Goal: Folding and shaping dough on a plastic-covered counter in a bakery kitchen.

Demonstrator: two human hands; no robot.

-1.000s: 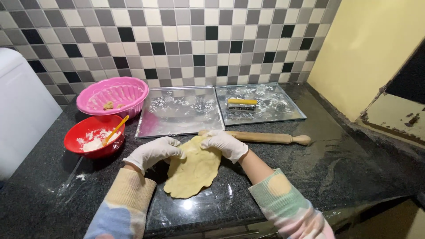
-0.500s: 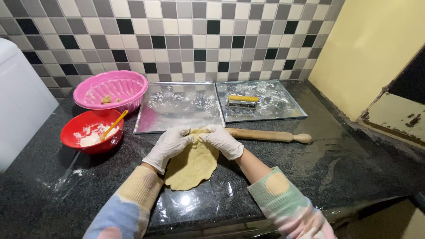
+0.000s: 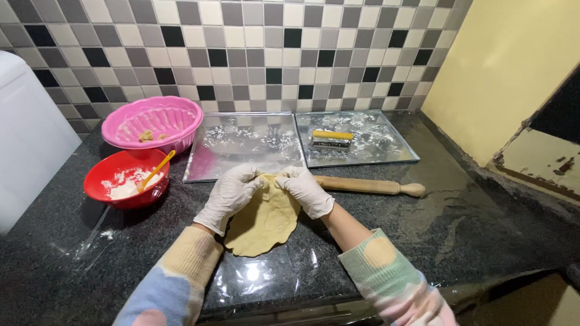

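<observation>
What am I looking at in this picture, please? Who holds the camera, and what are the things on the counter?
The camera sits on a person's head and looks down at their own gloved hands. The left hand and right hand both pinch the far edge of a flat yellow dough sheet on the black counter. Behind lie a wooden rolling pin, two foil-lined trays, a pink basket and a red bowl of flour.

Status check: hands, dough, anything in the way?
Left hand and right hand, both gloved, pinch far edge of flat dough sheet. Rolling pin lies just behind. Foil tray beyond, nothing blocking.
</observation>
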